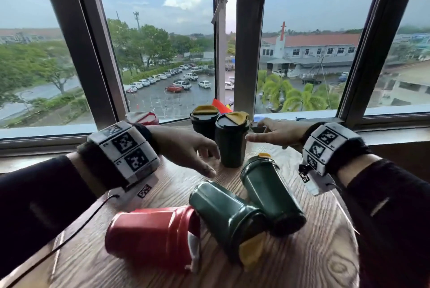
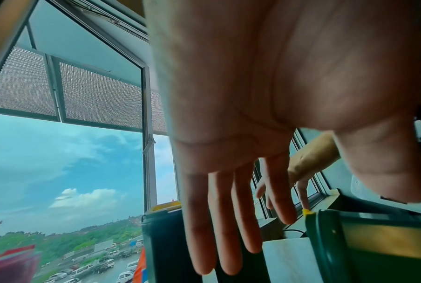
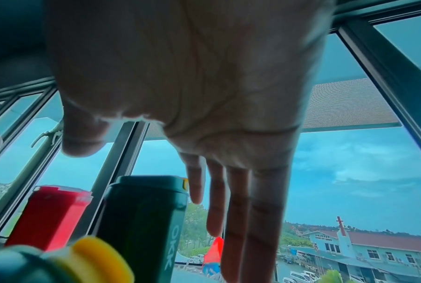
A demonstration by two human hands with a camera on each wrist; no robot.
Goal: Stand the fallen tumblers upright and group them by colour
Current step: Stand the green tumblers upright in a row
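Tumblers half sorted, both hands' grip open and empty.
We judge the red tumbler (image 1: 151, 236) at six o'clock light, rigid, slick: grasp mid-body.

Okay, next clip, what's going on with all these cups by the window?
A person is sorting tumblers on a round wooden table. Both the left hand and the right hand are open and empty, flanking an upright green tumbler; a second upright one stands just behind it. Another red tumbler stands near the sill. Still on their sides are two green tumblers and a fallen red tumbler.
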